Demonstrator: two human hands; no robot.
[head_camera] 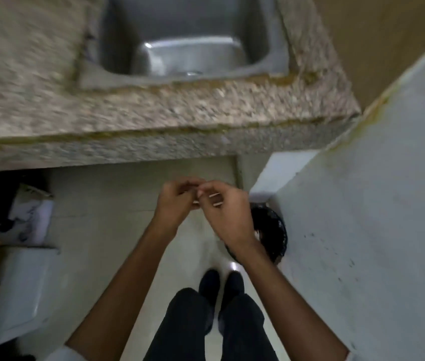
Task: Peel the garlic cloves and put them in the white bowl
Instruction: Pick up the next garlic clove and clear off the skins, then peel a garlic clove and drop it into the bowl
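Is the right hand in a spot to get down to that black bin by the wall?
Probably yes: the right hand hangs over the black bin, with only open air between them, though the bin sits low. Both it and the left hand pinch a small pale bit, too blurred to name.

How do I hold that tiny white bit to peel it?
Pinch the pale bit with fingertips, one hand from each side, as the left hand and right hand meet on it here. It is too small for a whole-hand grip; its shape is blurred.
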